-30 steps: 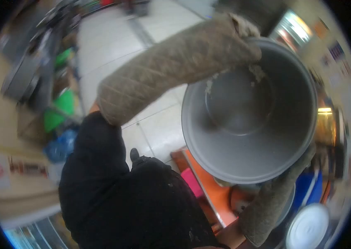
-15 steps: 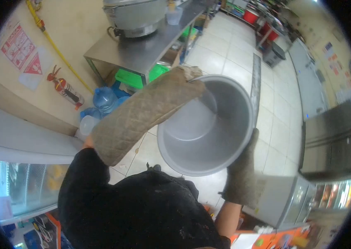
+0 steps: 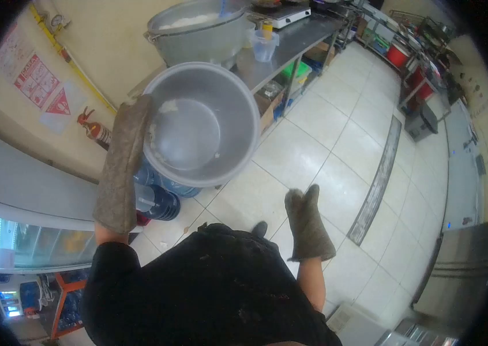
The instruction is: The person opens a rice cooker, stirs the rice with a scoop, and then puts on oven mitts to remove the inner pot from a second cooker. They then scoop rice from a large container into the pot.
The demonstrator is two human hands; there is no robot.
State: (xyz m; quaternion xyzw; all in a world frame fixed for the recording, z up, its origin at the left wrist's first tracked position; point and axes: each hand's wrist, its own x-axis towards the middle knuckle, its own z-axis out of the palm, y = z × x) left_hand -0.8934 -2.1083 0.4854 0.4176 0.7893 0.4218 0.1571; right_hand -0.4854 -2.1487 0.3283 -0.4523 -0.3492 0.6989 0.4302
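Note:
A large grey pot (image 3: 235,138) is tilted with its mouth toward me, and bits of white residue cling inside. My left hand (image 3: 126,155), in a long quilted brown mitt, grips the pot's left rim. My right hand (image 3: 307,219), also in a mitt, is off the pot over the tiled floor, its thumb and finger parts apart, holding nothing. Behind the pot, a big grey vessel (image 3: 198,43) with white contents stands on the metal table (image 3: 290,52), beside a clear plastic jug (image 3: 264,46).
Blue water bottles (image 3: 160,202) stand on the floor below the pot. A fire extinguisher (image 3: 94,128) hangs on the left wall. A dark bin (image 3: 421,122) and a steel cabinet (image 3: 457,271) are to the right. A display fridge (image 3: 36,236) is at the left.
The pot has moved left and up with my left hand, toward the table. My right hand has let go of its rim. The view has shifted, showing the vessel's white contents.

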